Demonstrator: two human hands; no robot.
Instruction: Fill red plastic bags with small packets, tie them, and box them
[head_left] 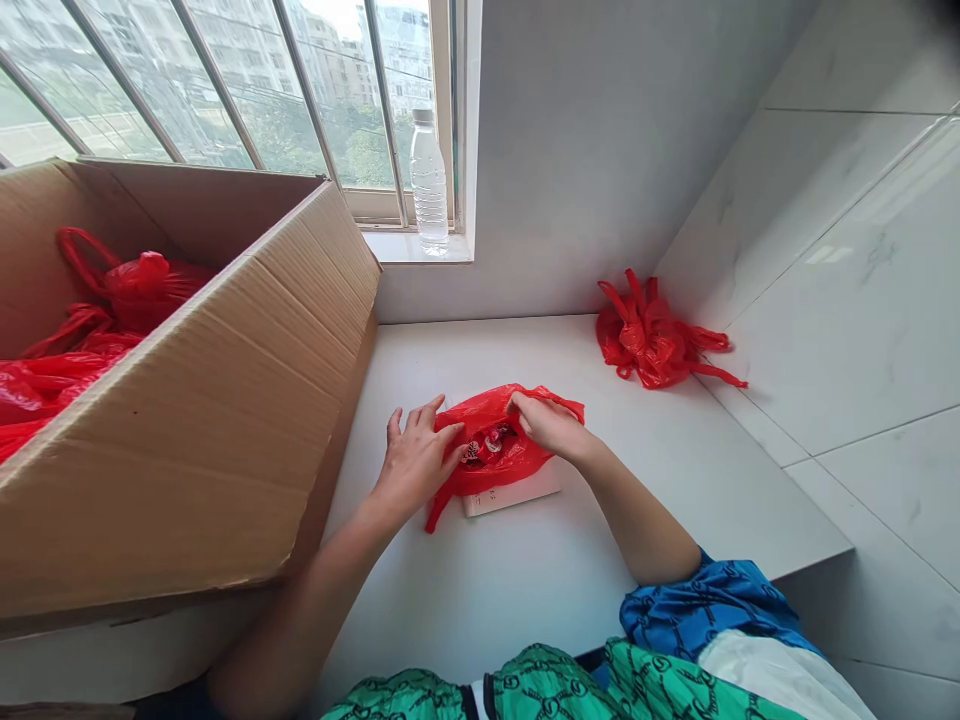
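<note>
Left hand [416, 462] and right hand [546, 425] pinch the rim of the red bag [491, 468] mid-worktop [525, 590] — thin, limp, probably slippery film, best held there.

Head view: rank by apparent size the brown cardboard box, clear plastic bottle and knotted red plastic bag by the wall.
1. Brown cardboard box, nearest the camera.
2. Knotted red plastic bag.
3. Clear plastic bottle, farther off, so its rank against the bag is unsure.

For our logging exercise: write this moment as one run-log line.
left hand: on bag edge | right hand: pinching bag rim | bag: open, on counter | tied bag: by wall | box: holds red bags
</note>
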